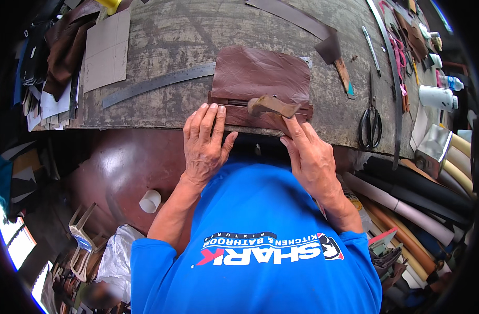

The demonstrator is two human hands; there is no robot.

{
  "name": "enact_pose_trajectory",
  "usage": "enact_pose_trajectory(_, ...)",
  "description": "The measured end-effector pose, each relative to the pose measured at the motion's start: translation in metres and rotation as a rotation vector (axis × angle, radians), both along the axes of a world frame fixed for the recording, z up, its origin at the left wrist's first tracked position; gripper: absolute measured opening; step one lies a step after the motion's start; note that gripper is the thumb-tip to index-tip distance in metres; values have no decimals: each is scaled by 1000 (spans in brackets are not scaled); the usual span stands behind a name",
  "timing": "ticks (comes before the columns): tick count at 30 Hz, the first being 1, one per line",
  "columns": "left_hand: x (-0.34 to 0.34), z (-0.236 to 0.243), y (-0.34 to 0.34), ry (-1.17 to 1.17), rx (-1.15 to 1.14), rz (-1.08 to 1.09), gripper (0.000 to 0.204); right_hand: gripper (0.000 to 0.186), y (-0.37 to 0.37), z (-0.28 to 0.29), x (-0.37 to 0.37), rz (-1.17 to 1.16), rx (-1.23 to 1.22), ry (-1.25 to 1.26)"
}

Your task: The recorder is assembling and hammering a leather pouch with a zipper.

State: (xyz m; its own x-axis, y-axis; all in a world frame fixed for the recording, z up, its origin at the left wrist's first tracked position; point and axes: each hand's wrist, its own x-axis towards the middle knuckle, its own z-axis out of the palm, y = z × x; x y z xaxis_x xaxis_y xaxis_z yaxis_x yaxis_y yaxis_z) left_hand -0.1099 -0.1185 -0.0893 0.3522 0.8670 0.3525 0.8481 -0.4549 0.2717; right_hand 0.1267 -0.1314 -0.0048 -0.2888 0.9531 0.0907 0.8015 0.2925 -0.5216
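Note:
A dark brown piece of leather lies at the near edge of the worn table. Across its lower part runs a narrow brown strip with a dark slit, perhaps a zipper. My left hand rests with its fingers stretched flat on the left end of that strip. A hammer with a worn, rusty head is held in my right hand, its head over the right half of the strip. Most of the handle is hidden by my fingers; whether the head touches the leather, I cannot tell.
A steel ruler reaches under the leather from the left, near a grey card. Black scissors, a pen and a wooden-handled tool lie rightward. White bottles stand far right; rolled material lies below.

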Motion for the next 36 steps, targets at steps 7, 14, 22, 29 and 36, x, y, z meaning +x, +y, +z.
enact_pose_trajectory(7, -3, -2, -4, -44, 14, -30, 52, 65, 14, 7, -14, 96, -64, -110)
enact_pose_trajectory(14, -5, -1, -5, -121, 34, -52, 46, 79, 22, -16, -34, 167, 107, -157)
enact_pose_trajectory(22, -4, -3, -7, -207, 71, -79, 42, 80, 29, -15, -42, 210, 95, -115)
enact_pose_trajectory(29, -5, -2, -6, -231, 72, -61, 33, 80, 38, -2, -50, 196, 50, -96)
enact_pose_trajectory(36, -6, 4, -1, -255, 18, -39, 47, 67, 49, 6, -38, 132, 74, 29)
